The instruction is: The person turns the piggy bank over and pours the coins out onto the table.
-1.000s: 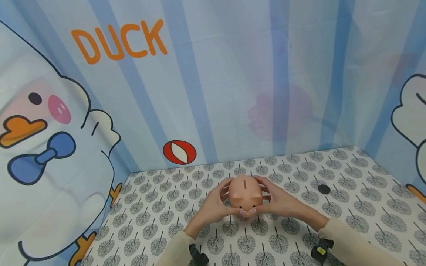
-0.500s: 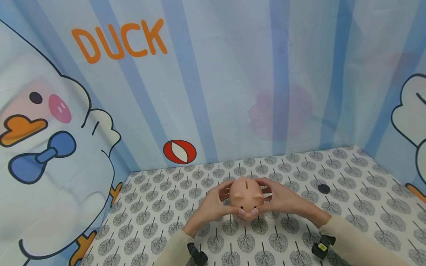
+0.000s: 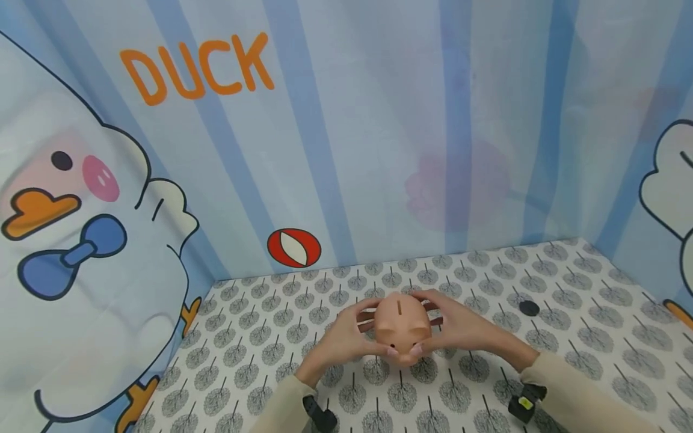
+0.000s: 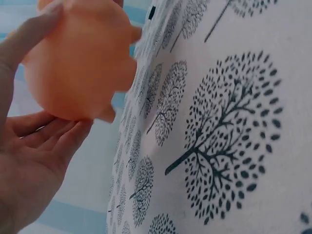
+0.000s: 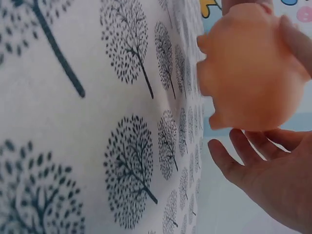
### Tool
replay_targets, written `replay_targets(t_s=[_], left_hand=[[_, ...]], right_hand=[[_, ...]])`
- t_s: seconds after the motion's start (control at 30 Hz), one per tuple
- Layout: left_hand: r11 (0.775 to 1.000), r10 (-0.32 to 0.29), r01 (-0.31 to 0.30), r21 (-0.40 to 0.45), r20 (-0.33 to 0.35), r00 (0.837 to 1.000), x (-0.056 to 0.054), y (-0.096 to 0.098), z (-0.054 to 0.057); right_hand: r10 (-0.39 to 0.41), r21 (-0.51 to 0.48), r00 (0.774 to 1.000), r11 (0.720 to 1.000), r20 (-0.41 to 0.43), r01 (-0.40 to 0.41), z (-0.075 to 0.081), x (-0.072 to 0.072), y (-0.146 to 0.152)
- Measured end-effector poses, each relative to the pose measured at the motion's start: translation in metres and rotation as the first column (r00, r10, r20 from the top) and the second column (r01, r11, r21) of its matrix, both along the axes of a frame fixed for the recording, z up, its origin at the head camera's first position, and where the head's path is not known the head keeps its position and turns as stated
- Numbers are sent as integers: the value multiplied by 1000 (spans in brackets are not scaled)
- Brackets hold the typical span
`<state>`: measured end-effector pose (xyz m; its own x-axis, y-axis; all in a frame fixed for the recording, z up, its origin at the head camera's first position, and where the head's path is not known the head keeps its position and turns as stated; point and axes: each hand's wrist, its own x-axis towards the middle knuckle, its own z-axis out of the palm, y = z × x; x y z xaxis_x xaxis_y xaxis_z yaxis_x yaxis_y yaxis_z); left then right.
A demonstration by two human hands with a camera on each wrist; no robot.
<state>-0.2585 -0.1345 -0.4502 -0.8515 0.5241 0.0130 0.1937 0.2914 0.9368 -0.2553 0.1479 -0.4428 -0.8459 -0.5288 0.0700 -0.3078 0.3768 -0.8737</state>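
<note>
An orange-pink piggy bank (image 3: pixel 402 325) sits between both hands in the middle of the head view, its coin slot upward and its snout toward me. My left hand (image 3: pixel 346 334) grips its left side, thumb on the face near the snout and fingers around the far end. From the other side my right hand (image 3: pixel 460 325) holds it the same way, the two thumbs close together. In the left wrist view the stubby feet of the piggy bank (image 4: pixel 80 63) point at the cloth with a gap between. The right wrist view shows the piggy bank (image 5: pixel 253 68) with fingertips under its rear end.
A flat black disc (image 3: pixel 529 308) lies on the tree-print tablecloth (image 3: pixel 303 373) to the right of the hands. Behind the table hangs a striped blue curtain (image 3: pixel 379 150) with duck drawings. Black wrist cameras are strapped at both sleeves.
Both hands have brought the piggy bank slightly nearer to me, keeping their grip on it. The black disc has stayed in its place on the cloth.
</note>
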Motion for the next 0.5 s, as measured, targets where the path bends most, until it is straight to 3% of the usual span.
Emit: replay_targets(t_s=[0.2, 0.5], left_hand=[[1000, -3, 2, -17, -70, 998, 1, 0, 1], [999, -22, 15, -42, -174, 984, -1, 5, -4]], right_hand=[[62, -4, 996, 998, -68, -63, 1, 0, -3], [22, 24, 988, 1000, -150, -19, -4, 1, -4]])
